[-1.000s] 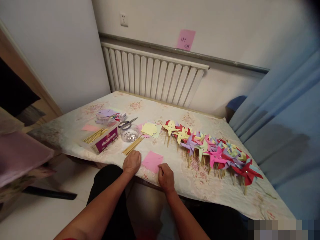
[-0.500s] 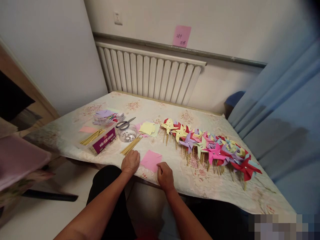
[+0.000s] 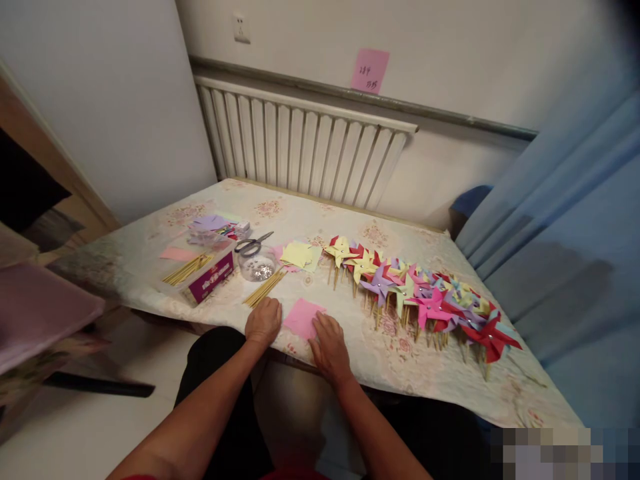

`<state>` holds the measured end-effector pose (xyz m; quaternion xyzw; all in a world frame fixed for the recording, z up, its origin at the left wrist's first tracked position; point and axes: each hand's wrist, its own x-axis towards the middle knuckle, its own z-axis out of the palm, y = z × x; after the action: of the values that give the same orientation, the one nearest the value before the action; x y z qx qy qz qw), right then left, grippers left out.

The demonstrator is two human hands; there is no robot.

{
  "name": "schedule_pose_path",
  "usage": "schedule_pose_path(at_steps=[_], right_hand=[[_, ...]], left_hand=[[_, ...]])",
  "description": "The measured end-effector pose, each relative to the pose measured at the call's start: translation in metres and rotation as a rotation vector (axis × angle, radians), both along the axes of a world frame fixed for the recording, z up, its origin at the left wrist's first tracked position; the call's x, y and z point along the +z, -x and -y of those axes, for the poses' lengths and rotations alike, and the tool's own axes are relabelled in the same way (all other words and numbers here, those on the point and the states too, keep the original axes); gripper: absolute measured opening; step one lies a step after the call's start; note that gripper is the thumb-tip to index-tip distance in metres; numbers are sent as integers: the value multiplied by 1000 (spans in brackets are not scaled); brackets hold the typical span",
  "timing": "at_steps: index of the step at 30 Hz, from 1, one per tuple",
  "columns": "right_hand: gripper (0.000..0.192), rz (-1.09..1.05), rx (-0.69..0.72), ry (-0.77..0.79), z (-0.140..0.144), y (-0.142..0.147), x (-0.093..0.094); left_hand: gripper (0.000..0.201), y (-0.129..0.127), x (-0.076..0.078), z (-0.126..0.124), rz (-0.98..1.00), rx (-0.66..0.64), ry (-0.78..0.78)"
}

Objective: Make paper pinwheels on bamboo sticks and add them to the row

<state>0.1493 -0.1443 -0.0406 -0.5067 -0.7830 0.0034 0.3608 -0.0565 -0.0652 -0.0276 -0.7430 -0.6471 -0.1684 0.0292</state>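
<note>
A square of pink paper (image 3: pixel 301 319) lies flat at the front edge of the table between my hands. My right hand (image 3: pixel 330 345) reaches onto its right side, fingers stretched out and lying over the edge. Left of the paper, my left hand (image 3: pixel 263 320) rests on the cloth with its fingers curled in; whatever may be inside them is hidden. Just beyond it lies a bundle of thin wooden sticks (image 3: pixel 266 288). A clear round bowl (image 3: pixel 261 269) of small shiny pieces stands behind the sticks.
Rows of paper pinwheels (image 3: pixel 435 307) on sticks cover the right of the table. Scissors (image 3: pixel 254 245) lie behind the bowl. At left are a purple-labelled box (image 3: pixel 210 279) of sticks and a tray of coloured paper (image 3: pixel 213 225). Yellow paper (image 3: pixel 296 254) lies mid-table.
My right hand has gone from curled fingers beside the paper to stretched fingers over its right edge. My left hand stays curled in nearly the same place.
</note>
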Motion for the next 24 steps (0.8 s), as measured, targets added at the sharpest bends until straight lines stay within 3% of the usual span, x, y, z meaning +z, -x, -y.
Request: schedule_pose_path(at_steps=[6,24], right_hand=[[49,232,46,84,3,4,-1],[56,357,23,108,8,2,-16]], left_hand=[[32,0,-1,1,4,-2,-14],[32,1,0,1,8,-24,-31]])
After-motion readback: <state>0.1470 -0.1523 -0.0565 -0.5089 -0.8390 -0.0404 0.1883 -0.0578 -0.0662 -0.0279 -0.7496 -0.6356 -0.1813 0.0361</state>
